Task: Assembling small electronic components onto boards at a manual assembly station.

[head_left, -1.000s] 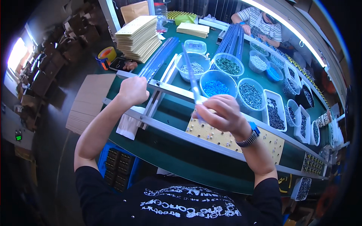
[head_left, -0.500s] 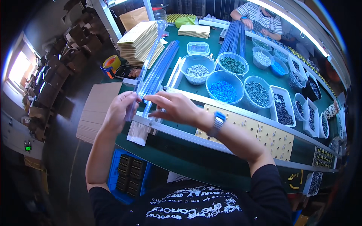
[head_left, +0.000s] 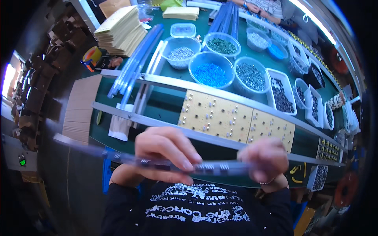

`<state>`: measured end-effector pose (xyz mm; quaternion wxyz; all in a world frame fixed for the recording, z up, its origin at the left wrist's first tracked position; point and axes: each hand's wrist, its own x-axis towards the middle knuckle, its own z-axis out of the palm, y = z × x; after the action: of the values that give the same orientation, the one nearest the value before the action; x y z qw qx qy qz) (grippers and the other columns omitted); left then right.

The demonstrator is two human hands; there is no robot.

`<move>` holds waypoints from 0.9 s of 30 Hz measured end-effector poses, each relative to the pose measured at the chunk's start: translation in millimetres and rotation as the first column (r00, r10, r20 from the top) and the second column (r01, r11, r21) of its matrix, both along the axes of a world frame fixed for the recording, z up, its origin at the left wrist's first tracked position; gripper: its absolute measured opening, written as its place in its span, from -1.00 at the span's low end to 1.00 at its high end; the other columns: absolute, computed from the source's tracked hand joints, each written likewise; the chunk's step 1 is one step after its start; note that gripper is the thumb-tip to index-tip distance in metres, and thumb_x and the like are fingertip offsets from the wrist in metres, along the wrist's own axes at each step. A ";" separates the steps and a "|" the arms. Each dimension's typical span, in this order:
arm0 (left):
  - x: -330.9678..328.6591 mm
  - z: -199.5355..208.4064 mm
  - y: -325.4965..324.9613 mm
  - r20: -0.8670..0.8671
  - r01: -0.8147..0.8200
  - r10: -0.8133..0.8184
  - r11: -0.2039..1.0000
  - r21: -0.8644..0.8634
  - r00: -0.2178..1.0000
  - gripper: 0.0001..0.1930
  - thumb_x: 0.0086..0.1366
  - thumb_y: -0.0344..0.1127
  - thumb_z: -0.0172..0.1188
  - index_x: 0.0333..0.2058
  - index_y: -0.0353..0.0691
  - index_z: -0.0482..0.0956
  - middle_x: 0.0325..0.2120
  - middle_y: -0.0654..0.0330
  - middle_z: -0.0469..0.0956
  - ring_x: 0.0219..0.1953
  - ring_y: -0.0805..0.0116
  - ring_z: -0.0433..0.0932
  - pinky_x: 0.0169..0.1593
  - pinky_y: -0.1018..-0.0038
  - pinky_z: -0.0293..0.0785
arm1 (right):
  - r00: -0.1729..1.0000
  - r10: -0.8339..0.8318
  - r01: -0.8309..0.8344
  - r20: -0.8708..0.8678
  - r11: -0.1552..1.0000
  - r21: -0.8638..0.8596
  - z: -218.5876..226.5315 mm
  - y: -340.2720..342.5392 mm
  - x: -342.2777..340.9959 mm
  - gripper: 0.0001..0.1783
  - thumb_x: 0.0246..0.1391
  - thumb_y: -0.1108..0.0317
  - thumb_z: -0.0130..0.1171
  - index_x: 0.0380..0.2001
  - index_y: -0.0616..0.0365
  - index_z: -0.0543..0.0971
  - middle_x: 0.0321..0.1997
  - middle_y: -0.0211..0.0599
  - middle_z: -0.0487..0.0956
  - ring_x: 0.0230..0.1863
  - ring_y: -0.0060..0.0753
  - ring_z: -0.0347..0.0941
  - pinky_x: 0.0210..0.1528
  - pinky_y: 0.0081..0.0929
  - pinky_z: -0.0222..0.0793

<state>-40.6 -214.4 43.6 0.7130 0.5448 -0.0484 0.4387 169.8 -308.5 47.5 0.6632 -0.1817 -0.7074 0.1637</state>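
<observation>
A long, clear plastic component tube [head_left: 216, 168] lies across in front of my chest, with small dark parts showing inside it. My left hand [head_left: 163, 149] is closed on its middle, thumb below and fingers above. My right hand [head_left: 265, 159], blurred by motion, is closed round its right end. The tube's left end stretches well past my left hand and is smeared. Beyond my hands, a bundle of similar clear tubes [head_left: 136, 61] rests over the metal rail. Tan circuit boards [head_left: 216, 115] fitted with small parts sit between the rails.
Tubs of silver parts [head_left: 181, 53], blue parts [head_left: 210, 74] and dark green parts [head_left: 251, 75] stand behind the far rail [head_left: 165, 82]. A stack of tan boards [head_left: 120, 33] is at the far left. Another person's hands [head_left: 254, 8] show at the back.
Both hands have come back toward my body and right, away from the tube bundle. The held tube has turned from upright to crosswise, and my right hand now grips its end.
</observation>
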 end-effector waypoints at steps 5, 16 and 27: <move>-4.2 -46.1 -8.5 -0.046 -0.774 0.820 0.555 0.304 0.570 -0.85 -0.01 -0.53 0.34 -0.43 -0.33 0.55 -0.47 0.11 0.56 -0.44 0.46 0.56 -0.35 0.67 0.47 | 0.878 -0.427 0.465 0.215 0.869 -0.171 -71.9 -24.7 39.2 -0.78 0.12 0.49 -0.01 -0.18 0.38 0.41 -0.28 -0.02 0.53 -0.37 -0.26 0.52 -0.32 -0.47 0.46; 23.0 -83.7 -12.9 -0.238 -0.809 0.955 0.281 0.517 0.179 -0.89 0.04 -0.55 0.29 -0.42 -0.36 0.56 -0.52 0.18 0.56 -0.50 0.58 0.51 -0.39 0.72 0.44 | 0.808 -0.547 0.572 0.219 0.818 -0.067 -99.6 -46.6 50.1 -0.82 0.16 0.56 -0.19 -0.26 0.38 0.41 -0.36 -0.05 0.53 -0.42 -0.31 0.48 -0.33 -0.47 0.43; -1.2 -101.6 -45.5 -0.263 -0.831 0.943 0.308 0.463 0.204 -0.89 0.03 -0.60 0.27 -0.44 -0.36 0.52 -0.47 0.13 0.55 -0.45 0.51 0.54 -0.35 0.67 0.47 | 0.817 -0.515 0.547 0.261 0.835 -0.065 -101.2 -47.2 44.8 -0.86 0.10 0.58 -0.09 -0.28 0.35 0.44 -0.38 -0.08 0.54 -0.44 -0.29 0.49 -0.35 -0.48 0.44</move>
<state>-41.7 -259.8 -58.0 0.2463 0.6365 0.4101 0.6050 214.5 -355.7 -53.7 0.5806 -0.4349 -0.6883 -0.0024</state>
